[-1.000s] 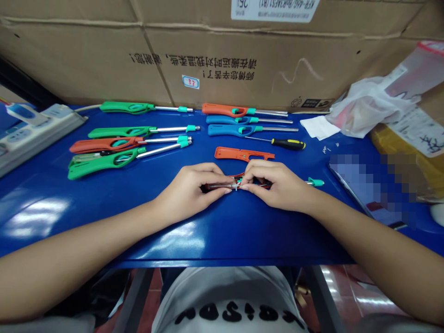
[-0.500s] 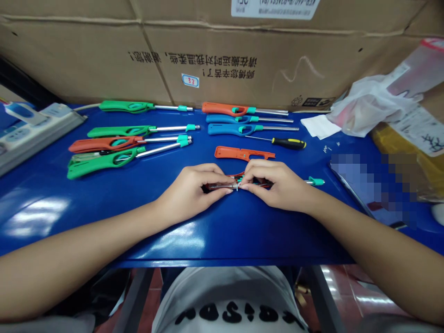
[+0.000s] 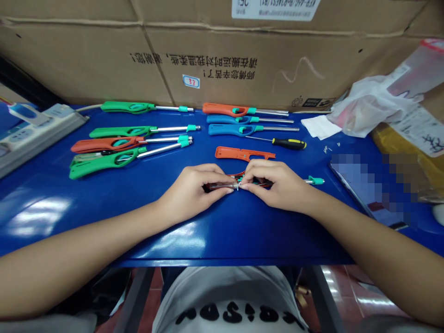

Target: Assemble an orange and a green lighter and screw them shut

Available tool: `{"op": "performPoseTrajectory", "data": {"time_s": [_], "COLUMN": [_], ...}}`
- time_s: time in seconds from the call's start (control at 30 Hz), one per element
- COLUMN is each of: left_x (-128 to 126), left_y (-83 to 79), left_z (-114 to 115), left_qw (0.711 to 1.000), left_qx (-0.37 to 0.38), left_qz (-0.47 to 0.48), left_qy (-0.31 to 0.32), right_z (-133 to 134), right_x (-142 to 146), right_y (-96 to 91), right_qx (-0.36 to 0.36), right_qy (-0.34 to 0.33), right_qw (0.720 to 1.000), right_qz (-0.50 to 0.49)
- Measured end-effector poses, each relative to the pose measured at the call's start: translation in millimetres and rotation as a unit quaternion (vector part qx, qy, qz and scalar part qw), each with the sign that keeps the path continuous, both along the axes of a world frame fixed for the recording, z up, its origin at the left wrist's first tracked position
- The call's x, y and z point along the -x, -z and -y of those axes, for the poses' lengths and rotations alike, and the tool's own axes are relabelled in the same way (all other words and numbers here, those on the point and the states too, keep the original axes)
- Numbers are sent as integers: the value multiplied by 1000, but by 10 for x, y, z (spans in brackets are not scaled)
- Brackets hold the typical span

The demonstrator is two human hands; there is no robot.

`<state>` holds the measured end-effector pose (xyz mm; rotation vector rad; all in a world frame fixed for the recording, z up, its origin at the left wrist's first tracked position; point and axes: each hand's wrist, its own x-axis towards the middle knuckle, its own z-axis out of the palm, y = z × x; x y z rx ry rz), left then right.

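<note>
My left hand [image 3: 196, 189] is closed round a brownish, see-through fuel tank [image 3: 222, 186] of a long-necked lighter. At the tank's pale end, the fingertips of my right hand [image 3: 277, 182] are pinched together on a small part, mostly hidden by the fingers. Behind and under my fingers lies the opened orange lighter body [image 3: 236, 175]. Its metal neck ends in a teal tip [image 3: 316, 181], which sticks out to the right of my right hand. A loose orange handle half [image 3: 244, 153] lies on the table just beyond my hands.
Several long lighters, among them a green one [image 3: 107, 164] and a blue one [image 3: 231, 130], lie further back. A black-yellow screwdriver [image 3: 289, 143], a phone [image 3: 364, 194] and plastic bags [image 3: 374, 104] are to the right. A power strip [image 3: 45, 129] stands left; a cardboard box [image 3: 222, 41] closes the back.
Both hands stay in almost the same place with the same grip. The view has shifted very slightly.
</note>
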<state>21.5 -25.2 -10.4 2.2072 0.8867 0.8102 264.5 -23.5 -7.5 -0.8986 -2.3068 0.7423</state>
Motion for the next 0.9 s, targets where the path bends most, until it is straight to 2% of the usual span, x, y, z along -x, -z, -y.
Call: {"op": "performPoseTrajectory", "data": {"time_s": [0.2,0.37,0.53,0.67,0.9], "left_x": [5,12,7,6,14], "left_y": [-8,7,9,6,8], "left_z": [11,15,13,10,15], "left_qw": [1000,1000,1000,1000,1000], "left_qx": [-9,-13,-14,-9,4], "left_qz": [0,0,-1,2,-5], "left_qy": [9,9,11,-2,-1], "right_z": [18,-4,-7,-3,-32], "right_x": [-9,-11,15,-1,-48], "right_y": [-52,-10,20,-8,-11], "right_qx": [0,12,22,10,-73], "right_qy": [30,7,27,39,-20], "right_qw": [1000,1000,999,999,996], "right_qz": [-6,-3,-19,-17,39]}}
